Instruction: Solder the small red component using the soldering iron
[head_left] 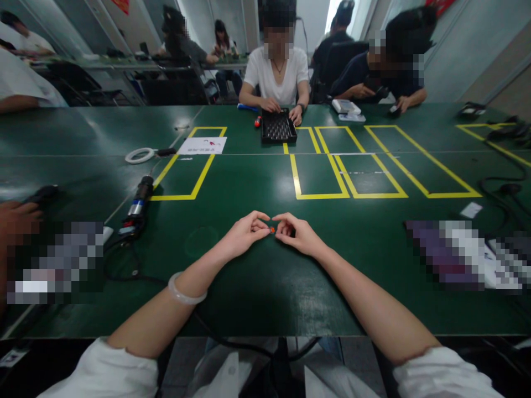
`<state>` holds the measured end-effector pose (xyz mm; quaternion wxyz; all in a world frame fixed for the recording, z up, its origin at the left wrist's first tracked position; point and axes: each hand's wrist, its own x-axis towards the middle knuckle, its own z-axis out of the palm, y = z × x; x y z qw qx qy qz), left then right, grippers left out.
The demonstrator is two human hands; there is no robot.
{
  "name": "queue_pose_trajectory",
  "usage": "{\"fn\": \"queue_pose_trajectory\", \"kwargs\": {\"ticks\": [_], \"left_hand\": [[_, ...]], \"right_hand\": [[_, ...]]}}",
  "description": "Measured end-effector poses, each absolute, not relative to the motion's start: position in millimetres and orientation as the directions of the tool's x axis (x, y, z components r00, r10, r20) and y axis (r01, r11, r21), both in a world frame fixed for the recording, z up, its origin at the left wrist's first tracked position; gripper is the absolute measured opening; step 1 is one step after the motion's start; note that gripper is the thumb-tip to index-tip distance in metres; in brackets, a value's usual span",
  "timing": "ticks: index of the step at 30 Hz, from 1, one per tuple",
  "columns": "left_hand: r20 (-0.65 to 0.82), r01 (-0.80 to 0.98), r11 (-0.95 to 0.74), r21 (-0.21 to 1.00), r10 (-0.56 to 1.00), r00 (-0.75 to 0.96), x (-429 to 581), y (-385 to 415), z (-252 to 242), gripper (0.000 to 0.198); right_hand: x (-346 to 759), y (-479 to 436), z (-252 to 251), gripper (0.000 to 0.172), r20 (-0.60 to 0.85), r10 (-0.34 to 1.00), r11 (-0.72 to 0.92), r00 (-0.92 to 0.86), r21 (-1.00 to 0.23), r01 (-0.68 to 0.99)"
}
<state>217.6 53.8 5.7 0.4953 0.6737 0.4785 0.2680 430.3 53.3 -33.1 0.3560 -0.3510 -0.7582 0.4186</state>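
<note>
green matte bench top (249,287) marked with yellow tape boxes (319,177) stretches ahead of me, with co-workers seated on the far side behind a black gridded tray (277,128). my left hand (244,235) and right hand (296,235) meet fingertip to fingertip just above the mat, each pinching thumb against forefinger on a tiny orange-red piece (272,229) — it sits right between the two pinches, the other fingers curled. it looks hard, glossy and easy to lose, so i judge the grip wants to be light and low over the mat, forearms resting for steadiness. a smooth pale bangle (185,290) rings my left wrist; a cylindrical black-and-metal power screwdriver (139,202) lies off to the left, its dark cable looping toward me.
</note>
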Motion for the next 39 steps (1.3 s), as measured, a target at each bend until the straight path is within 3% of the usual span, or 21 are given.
{"fn": "queue_pose_trajectory", "kwargs": {"ticks": [5,9,24,39], "left_hand": [[-0.136,0.265,0.021,0.964,0.896,0.423,225.8,51.2,0.6,0.038],[-0.074,0.191,-0.005,0.982,0.912,0.404,226.3,47.0,-0.9,0.034],[0.087,0.34,-0.225,0.913,0.922,0.378,229.2,41.9,-4.9,0.018],[0.129,0.382,-0.284,0.88,0.915,0.382,230.4,42.2,-4.3,0.016]], "right_hand": [[428.1,52.5,-31.8,0.016,0.277,0.819,0.441,-0.502,-0.864,0.243],[429.3,52.8,-31.9,0.017,0.286,0.844,0.424,-0.453,-0.874,0.239],[428.6,52.7,-30.6,0.013,0.323,0.841,0.482,-0.435,-0.812,0.329],[430.6,53.3,-30.9,0.011,0.396,0.802,0.561,-0.448,-0.758,0.333]]}}
